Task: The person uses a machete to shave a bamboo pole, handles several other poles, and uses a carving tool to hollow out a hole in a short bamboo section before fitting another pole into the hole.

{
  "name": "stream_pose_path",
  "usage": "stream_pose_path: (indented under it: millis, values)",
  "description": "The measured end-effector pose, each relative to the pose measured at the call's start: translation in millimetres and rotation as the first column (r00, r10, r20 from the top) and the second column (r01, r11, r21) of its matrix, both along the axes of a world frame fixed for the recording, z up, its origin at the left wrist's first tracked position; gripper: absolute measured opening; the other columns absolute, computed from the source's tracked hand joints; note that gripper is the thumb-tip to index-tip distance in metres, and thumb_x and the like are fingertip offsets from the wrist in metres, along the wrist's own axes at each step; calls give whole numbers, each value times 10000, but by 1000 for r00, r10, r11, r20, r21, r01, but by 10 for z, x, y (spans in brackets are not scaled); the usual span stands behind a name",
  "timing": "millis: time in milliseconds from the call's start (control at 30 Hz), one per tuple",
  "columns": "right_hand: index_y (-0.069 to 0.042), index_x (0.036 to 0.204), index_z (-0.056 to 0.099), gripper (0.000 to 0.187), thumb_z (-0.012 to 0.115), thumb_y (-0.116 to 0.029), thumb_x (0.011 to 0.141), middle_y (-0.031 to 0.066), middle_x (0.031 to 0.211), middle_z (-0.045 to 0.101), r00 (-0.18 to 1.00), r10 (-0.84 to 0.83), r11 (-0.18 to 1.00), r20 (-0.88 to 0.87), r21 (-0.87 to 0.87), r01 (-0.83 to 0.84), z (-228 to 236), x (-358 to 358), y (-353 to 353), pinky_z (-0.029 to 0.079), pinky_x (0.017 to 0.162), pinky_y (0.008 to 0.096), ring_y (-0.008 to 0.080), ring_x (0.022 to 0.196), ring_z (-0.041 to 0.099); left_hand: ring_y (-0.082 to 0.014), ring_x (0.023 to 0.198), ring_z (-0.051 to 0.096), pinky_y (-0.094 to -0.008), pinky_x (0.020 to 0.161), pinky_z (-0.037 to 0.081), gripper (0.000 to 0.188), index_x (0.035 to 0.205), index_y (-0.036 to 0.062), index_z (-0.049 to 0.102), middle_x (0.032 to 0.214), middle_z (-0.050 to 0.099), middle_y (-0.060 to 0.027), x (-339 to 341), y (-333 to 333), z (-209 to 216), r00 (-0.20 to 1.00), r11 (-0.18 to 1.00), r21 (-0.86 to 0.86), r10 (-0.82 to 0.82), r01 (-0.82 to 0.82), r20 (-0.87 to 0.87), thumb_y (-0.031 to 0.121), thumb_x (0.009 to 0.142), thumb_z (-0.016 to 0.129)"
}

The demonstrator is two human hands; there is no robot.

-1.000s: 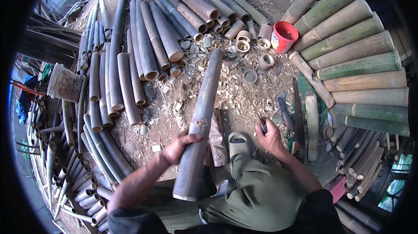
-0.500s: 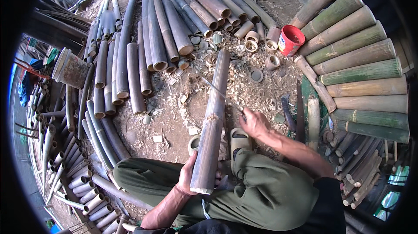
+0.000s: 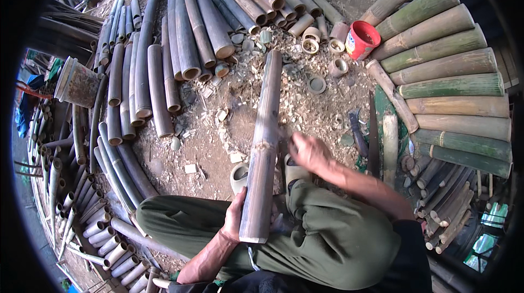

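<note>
A long grey-brown bamboo tube [image 3: 262,173] slants away from my lap, its pale cut end near me and a rough node ring partway up. My left hand [image 3: 234,215] grips its near end from the left side. To the right of the node, my right hand [image 3: 310,154] is closed and slightly smeared by motion. It holds a thin-bladed knife, whose blade is too blurred to make out now. Wood chips [image 3: 218,124] litter the dirt around the tube.
Many bamboo tubes lie in rows at the far left [image 3: 185,36] and right [image 3: 447,75]. A red bucket [image 3: 364,41] stands near short bamboo rings [image 3: 338,67]. A dirty white bucket [image 3: 78,83] is at left. A dark curved blade [image 3: 358,133] lies right of my hand.
My right hand has drawn slightly left and toward me, and the knife blade has blurred. The tube's far end has shifted left and away. The whole view has moved a little.
</note>
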State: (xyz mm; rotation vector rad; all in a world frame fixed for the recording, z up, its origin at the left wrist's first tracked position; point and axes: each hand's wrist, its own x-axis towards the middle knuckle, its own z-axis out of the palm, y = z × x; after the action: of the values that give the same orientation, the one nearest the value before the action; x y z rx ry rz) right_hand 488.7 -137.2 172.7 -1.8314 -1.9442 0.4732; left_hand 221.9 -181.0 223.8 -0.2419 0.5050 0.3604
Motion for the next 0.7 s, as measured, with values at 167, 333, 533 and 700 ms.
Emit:
stream_pose_path:
  millis: [167, 333, 533, 700]
  values:
    - [-62, 856, 508, 192, 649, -192, 862, 75, 615, 573, 890, 454, 833, -27, 368, -414, 318, -149, -173, 488, 373, 313, 175, 432, 551, -326, 892, 666, -475, 742, 580, 742, 1331, 21, 446, 1117, 608, -196, -50, -55, -78, 998, 998, 61, 4, 0, -69, 645, 930, 421]
    - [-52, 855, 489, 173, 623, -158, 879, 68, 607, 541, 986, 166, 985, -11, -44, -167, 66, -49, -50, 491, 372, 332, 174, 449, 542, -345, 895, 666, -492, 769, 581, 741, 1312, -16, 443, 1116, 603, -205, -105, -72, -164, 993, 995, 95, -27, 37, -111, 623, 938, 430]
    - [-57, 859, 470, 196, 634, -160, 889, 105, 644, 559, 1000, 3, 985, -17, -170, -6, -177, -190, 190, 412, 328, 270, 168, 533, 604, -377, 976, 651, -510, 824, 556, 695, 1326, -14, 457, 1108, 622, -226, -218, 41, -65, 999, 997, 68, -20, 23, -46, 565, 943, 461]
    - [-26, 848, 552, 151, 656, -135, 851, 119, 632, 601, 944, 318, 923, -86, 254, -288, 170, -215, -89, 489, 397, 359, 219, 493, 609, -361, 947, 663, -485, 810, 567, 698, 1321, -11, 465, 1097, 623, -237, -58, 34, -52, 999, 990, 135, -36, 39, -26, 571, 937, 425]
